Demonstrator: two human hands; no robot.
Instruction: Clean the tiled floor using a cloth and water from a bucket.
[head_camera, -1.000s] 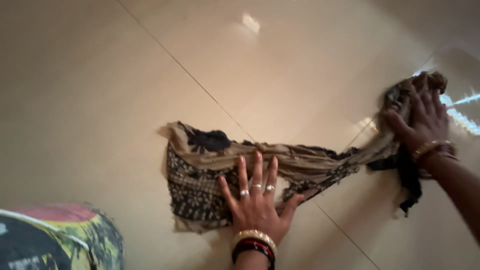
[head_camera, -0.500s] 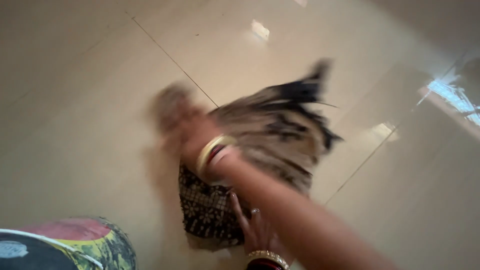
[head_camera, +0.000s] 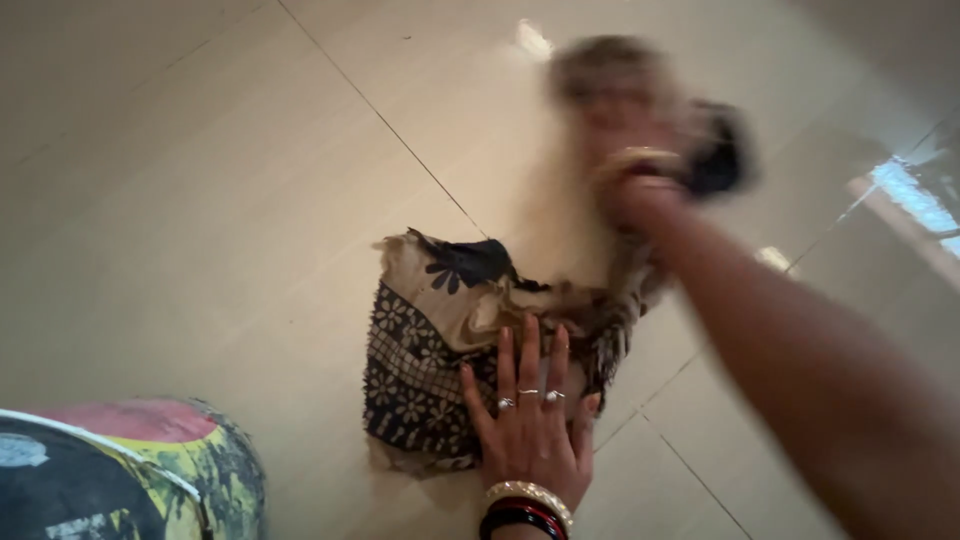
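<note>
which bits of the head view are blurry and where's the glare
Head view: the right hand and the cloth end it grips smear with motion blur; the left hand, flat on the patterned cloth, is sharp; window glare shines on the floor tiles at right.

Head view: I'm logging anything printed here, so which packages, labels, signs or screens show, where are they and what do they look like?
No sign, screen or plain package or label shows.
Rounded printed thing: bottom left corner on the tiled floor, red, yellow, green and black; its kind is unclear.
Patterned cloth: centre, beige and black flowers, pinned by the left hand, its far end gripped by the blurred right hand.
</note>
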